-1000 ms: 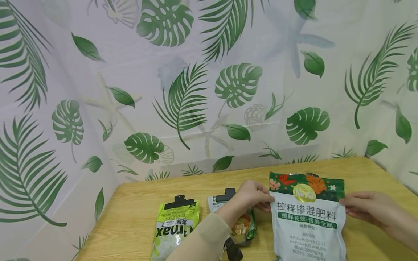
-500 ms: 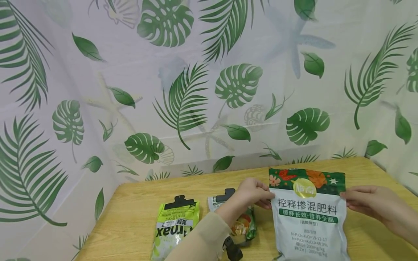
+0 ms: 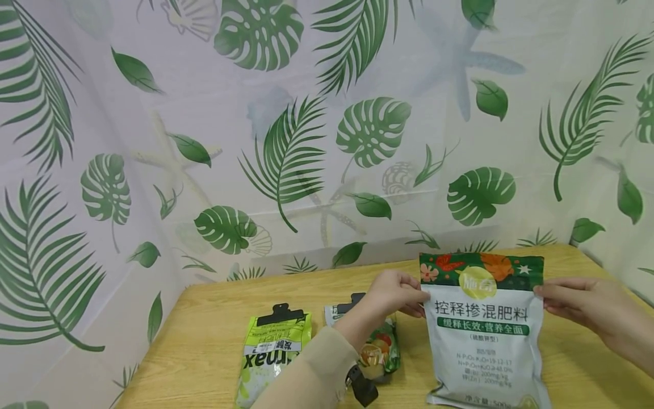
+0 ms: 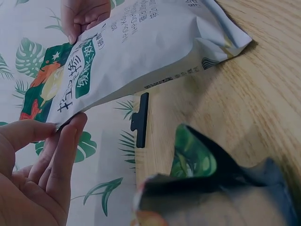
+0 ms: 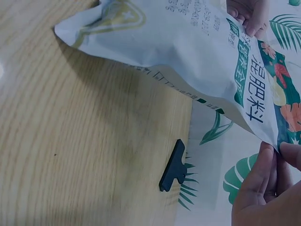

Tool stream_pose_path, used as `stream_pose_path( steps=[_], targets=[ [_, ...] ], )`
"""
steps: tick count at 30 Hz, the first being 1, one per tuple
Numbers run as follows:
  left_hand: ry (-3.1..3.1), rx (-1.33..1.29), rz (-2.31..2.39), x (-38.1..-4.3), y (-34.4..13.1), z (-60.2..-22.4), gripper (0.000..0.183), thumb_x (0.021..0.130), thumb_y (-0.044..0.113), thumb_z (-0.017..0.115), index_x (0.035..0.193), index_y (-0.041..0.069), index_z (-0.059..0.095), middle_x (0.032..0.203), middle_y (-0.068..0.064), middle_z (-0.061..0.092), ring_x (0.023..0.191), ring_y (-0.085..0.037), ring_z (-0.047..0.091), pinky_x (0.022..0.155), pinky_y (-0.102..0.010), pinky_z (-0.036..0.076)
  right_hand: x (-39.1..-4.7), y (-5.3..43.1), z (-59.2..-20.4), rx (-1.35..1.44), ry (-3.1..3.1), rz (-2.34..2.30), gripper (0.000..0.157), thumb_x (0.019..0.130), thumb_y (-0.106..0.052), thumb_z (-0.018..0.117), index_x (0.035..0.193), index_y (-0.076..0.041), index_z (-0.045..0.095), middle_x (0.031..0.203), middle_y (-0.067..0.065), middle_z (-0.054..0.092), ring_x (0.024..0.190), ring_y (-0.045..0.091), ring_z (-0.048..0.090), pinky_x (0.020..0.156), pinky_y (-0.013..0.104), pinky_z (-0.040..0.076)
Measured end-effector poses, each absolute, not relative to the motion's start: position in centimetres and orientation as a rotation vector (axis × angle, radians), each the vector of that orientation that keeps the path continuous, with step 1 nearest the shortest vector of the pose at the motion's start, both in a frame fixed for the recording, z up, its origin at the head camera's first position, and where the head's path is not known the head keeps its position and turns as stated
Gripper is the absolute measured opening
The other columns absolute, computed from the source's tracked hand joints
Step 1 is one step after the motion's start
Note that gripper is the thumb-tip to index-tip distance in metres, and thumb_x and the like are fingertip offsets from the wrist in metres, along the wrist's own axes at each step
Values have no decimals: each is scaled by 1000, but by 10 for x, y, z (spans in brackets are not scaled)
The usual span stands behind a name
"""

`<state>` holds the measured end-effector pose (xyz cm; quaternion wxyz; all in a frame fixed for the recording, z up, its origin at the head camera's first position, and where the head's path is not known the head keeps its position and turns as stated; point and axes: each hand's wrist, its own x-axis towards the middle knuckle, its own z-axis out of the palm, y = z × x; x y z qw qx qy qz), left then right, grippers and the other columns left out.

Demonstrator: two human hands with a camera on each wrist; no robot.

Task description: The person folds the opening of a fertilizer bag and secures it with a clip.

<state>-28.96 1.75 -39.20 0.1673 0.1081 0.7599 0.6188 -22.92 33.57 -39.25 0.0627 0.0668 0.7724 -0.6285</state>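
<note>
A white fertilizer bag (image 3: pixel 482 341) with a green flowered top band stands upright at the right of the head view, its printed front facing me. My left hand (image 3: pixel 395 292) pinches its left edge just below the band, thumb in front. On the opposite edge, at about the same height, my right hand (image 3: pixel 587 304) pinches it likewise. The top edge looks flat, with no clip on it. Behind the bag, a black clip (image 5: pixel 174 167) lies on the table in the right wrist view; the bag hides it from the head view.
A lime-green bag (image 3: pixel 273 358) with a black clip (image 3: pixel 280 316) on top lies at the left of the wooden table (image 3: pixel 204 341). Beside it, a smaller bag (image 3: pixel 380 346), also clipped, is partly behind my left forearm. A leaf-print cloth (image 3: pixel 327 142) hangs behind.
Both hands have raised the fertilizer bag a little, and more of its lower front shows. The black clip behind its top edge has gone out of sight in the head view.
</note>
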Motion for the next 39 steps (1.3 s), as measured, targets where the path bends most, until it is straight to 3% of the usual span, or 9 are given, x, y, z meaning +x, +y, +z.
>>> stream_pose_path(
  steps=[10, 16, 24, 33, 39],
  targets=[
    [2186, 413, 1768, -288, 16, -384, 6, 81, 6, 72, 81, 3, 67, 68, -10, 70, 64, -31, 69, 59, -33, 58, -226, 333, -380, 157, 2430, -1882, 20, 92, -22, 62, 80, -36, 69, 82, -23, 64, 74, 2, 65, 69, 20, 55],
    [2197, 466, 1801, -286, 17, -378, 7, 82, 6, 72, 88, 2, 68, 72, -9, 71, 62, -24, 69, 60, -33, 58, -226, 334, -376, 81, 2384, -2032, 22, 92, -16, 62, 81, -33, 71, 82, -20, 68, 73, 3, 66, 66, 19, 55],
    [2224, 484, 1832, -283, 18, -372, 8, 82, 5, 72, 89, 4, 67, 74, -8, 72, 62, -24, 69, 58, -30, 57, -226, 335, -372, 2, 2435, -2065, 30, 95, -10, 56, 83, -33, 70, 84, -20, 68, 74, 2, 66, 65, 19, 55],
    [2304, 578, 1795, -284, 14, -370, 6, 84, 4, 70, 85, 5, 65, 71, -6, 71, 59, -14, 67, 58, -24, 56, -228, 332, -368, 14, 2585, -1967, 21, 93, -16, 61, 84, -33, 69, 84, -25, 64, 72, 1, 65, 63, 14, 53],
    [2358, 664, 1725, -281, 9, -369, 5, 85, 5, 69, 88, 4, 65, 71, -3, 70, 58, -10, 66, 60, -23, 56, -226, 329, -366, 38, 2598, -1934, 10, 91, -17, 64, 86, -22, 70, 86, -24, 65, 73, 4, 65, 65, 15, 53]
  ],
)
